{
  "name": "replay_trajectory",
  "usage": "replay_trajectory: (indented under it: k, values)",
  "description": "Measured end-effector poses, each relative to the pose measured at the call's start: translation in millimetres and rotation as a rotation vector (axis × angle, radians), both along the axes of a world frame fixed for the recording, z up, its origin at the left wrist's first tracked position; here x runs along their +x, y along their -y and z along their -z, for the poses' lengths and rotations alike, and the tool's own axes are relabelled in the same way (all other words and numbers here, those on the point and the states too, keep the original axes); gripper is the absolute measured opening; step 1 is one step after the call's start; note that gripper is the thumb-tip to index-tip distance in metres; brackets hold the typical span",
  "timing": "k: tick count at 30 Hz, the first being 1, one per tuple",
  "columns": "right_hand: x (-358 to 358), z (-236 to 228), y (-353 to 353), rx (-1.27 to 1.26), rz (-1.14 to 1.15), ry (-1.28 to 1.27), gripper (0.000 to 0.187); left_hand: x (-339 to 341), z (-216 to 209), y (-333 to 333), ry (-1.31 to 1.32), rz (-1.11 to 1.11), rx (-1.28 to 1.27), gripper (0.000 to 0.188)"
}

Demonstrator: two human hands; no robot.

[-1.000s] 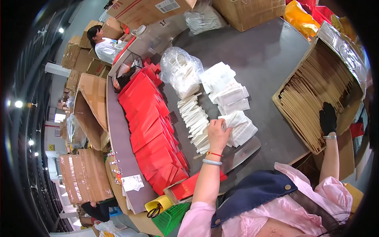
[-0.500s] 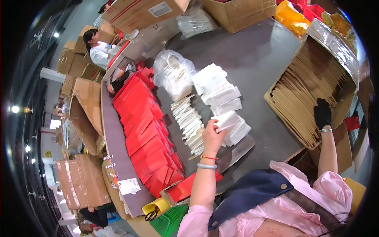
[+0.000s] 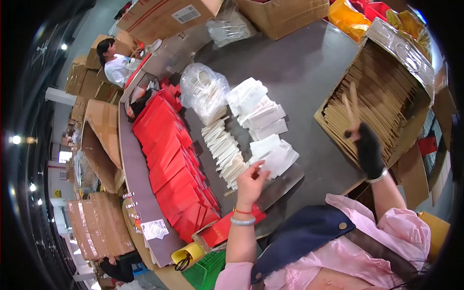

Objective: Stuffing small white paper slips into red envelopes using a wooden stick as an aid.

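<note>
My right hand [image 3: 369, 152], in a black glove, grips two thin tan wooden strips [image 3: 354, 104], raised and spread in a narrow V. They rise over the open cardboard box [image 3: 333, 137], where rows of similar long brown strips [image 3: 372, 82] lie packed. My left hand [image 3: 250, 183] is bare, its thumb and fingertips drawn together beside the nearest white paper packets [image 3: 274, 155]. A small white bit shows at those fingertips; I cannot tell what it is. More overlapping white packets [image 3: 261, 113] lie beyond.
A row of narrow white pieces [image 3: 224, 150] runs from a clear plastic bag [image 3: 203, 89]. Left of it are overlapping red envelopes [image 3: 169, 164]. A yellow holder with black scissors [image 3: 187, 256] sits at the near edge. Cardboard boxes [image 3: 285, 19] stand at the back; a person [image 3: 115, 67] is far left.
My right hand has come up out of the box toward me with two strips in it. My left hand has drawn back from the top white packet, which now lies flat on the pile.
</note>
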State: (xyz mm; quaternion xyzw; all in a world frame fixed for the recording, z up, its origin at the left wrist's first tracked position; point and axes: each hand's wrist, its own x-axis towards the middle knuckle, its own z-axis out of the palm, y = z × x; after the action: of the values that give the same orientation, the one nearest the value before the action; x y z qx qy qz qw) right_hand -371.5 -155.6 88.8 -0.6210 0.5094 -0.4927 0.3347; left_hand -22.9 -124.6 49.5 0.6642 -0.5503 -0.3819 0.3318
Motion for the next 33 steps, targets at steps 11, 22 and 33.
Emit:
replay_trajectory:
  k: [11, 22, 33]
  values:
    - [71.2, 76.4, 1.6, -0.107, -0.506, -0.448, 0.021, -11.8, 0.1, -82.3, 0.663, 0.083, -0.16, 0.046]
    - [115.3, 82.7, 3.1, -0.237, -0.798, -0.594, 0.019, -8.0, -4.1, -96.8, 0.65, 0.113, -0.137, 0.073]
    - [161.2, 66.7, -27.8, 0.141, -0.764, -0.318, 0.048, -6.0, -1.8, -79.6, 0.601, 0.22, -0.162, 0.066]
